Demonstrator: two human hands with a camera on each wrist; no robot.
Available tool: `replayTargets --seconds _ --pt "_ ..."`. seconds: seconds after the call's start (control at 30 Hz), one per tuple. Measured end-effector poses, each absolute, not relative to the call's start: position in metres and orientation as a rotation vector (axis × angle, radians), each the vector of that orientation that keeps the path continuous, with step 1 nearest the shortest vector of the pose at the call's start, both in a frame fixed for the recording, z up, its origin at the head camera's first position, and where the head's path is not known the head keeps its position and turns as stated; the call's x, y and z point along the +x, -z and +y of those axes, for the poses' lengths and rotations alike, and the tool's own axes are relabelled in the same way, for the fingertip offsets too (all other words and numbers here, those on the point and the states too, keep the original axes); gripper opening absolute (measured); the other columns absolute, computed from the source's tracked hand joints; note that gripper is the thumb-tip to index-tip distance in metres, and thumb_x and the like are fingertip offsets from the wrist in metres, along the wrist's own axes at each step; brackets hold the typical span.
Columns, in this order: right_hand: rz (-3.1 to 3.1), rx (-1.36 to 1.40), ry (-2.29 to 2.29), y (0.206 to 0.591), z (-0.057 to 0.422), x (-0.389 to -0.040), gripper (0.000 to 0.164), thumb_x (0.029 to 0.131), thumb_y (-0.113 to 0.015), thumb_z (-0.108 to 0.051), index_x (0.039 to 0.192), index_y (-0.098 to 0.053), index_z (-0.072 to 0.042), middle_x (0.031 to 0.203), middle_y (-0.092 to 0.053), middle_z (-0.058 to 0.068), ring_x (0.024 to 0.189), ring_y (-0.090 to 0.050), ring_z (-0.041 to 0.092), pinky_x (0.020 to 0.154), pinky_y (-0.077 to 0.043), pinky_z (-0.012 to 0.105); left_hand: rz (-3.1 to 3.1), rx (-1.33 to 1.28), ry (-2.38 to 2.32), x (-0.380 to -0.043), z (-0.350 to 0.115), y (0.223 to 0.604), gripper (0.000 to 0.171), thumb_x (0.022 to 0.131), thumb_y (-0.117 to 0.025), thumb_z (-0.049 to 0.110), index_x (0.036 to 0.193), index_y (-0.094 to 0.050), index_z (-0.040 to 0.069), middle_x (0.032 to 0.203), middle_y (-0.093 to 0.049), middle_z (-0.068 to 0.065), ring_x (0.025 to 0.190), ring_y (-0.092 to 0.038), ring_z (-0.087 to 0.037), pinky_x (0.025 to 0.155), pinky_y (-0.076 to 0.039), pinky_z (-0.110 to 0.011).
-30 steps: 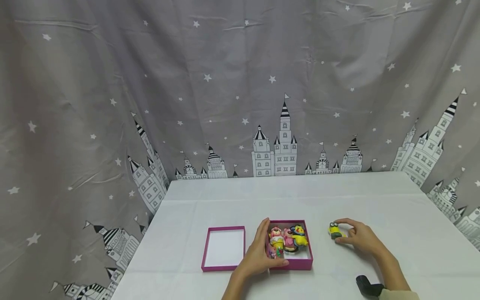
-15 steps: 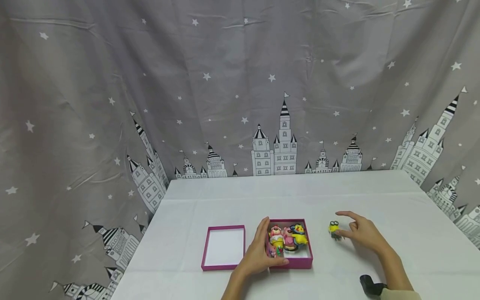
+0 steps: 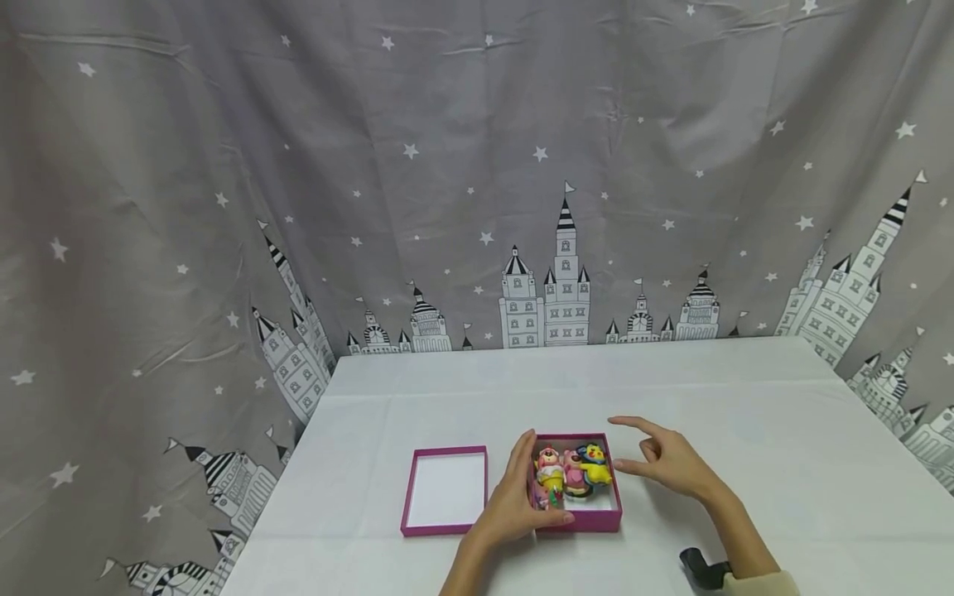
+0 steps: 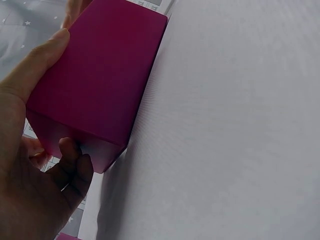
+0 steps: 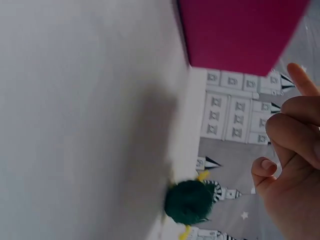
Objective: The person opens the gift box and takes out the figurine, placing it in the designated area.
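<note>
My left hand point(image 3: 509, 501) grips the magenta box point(image 3: 596, 521) at its left side, thumb along the front wall and fingers round the left side. Inside the open box lie several toy figures: a pink one with a yellow lower part point(image 3: 550, 472), a pink bear point(image 3: 575, 476) and a yellow one with blue point(image 3: 595, 465). My right hand point(image 3: 667, 459) hovers just right of the box, holding nothing, index finger and thumb spread apart. In the right wrist view a small green-and-yellow figure point(image 5: 189, 202) stands on the table; in the head view the right hand hides it.
Left of the box lies its magenta-rimmed lid point(image 3: 447, 490), white inside facing up. All stand on a white-covered table point(image 3: 358, 463). Behind hangs a grey curtain point(image 3: 417, 199) printed with castles and stars. A black wrist device point(image 3: 701, 569) sits by the right sleeve.
My right hand has let go of the small yellow-and-green minion figure, opened its fingers and moved left to the box's right edge. The left hand and box have stayed put.
</note>
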State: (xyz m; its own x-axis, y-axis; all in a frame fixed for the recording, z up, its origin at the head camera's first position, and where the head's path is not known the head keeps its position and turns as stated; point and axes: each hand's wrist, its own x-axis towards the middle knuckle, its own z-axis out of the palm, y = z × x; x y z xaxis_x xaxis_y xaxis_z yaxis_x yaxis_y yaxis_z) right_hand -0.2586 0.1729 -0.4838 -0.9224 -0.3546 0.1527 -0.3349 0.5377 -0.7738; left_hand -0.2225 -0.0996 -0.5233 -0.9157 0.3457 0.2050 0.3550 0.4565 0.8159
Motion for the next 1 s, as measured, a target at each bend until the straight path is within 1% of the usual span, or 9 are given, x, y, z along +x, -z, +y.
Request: replayTargets --seconds 0.17,0.27,0.53,1.0 --pt "2.656 -0.689 1.346 0.494 0.159 -0.258 0.059 0.075 -0.076 -0.037 0.127 -0.054 -0.019 0.050 -0.031 -0.009 0.045 -0.024 0.002 0.040 -0.023 0.018 -2.674 -0.651 1.506 -0.221 -0.099 0.520 0.117 0.063 -0.080 0.049 0.149 -0.007 0.019 0.153 -0.009 -0.010 0.135 -0.021 -0.031 0.104 -0.026 -0.053" --pt "2.652 -0.712 1.314 0.496 0.155 -0.258 0.061 0.074 -0.076 -0.037 0.127 -0.054 -0.017 0.050 -0.032 -0.010 0.045 -0.025 0.002 0.041 -0.023 0.018 -2.682 -0.649 1.503 -0.221 -0.099 0.519 0.117 0.063 -0.080 0.050 0.149 -0.006 0.019 0.154 -0.009 -0.009 0.135 -0.021 -0.031 0.104 -0.027 -0.053" --pt "2.716 -0.675 1.187 0.496 0.149 -0.258 0.067 0.071 -0.076 -0.044 0.127 -0.054 -0.017 0.050 -0.033 -0.010 0.045 -0.024 0.003 0.042 -0.022 0.017 -2.696 -0.641 1.501 -0.221 -0.100 0.518 0.117 0.063 -0.079 0.051 0.149 -0.005 0.021 0.154 -0.007 -0.007 0.135 -0.021 -0.031 0.104 -0.028 -0.052" --pt "2.727 -0.647 1.173 0.496 0.146 -0.258 0.064 0.070 -0.078 -0.041 0.124 -0.057 -0.014 0.050 -0.031 -0.010 0.045 -0.023 0.004 0.041 -0.022 0.017 -2.693 -0.643 1.498 -0.221 -0.100 0.520 0.117 0.064 -0.079 0.051 0.149 -0.005 0.021 0.154 -0.008 -0.007 0.135 -0.021 -0.031 0.103 -0.028 -0.053"
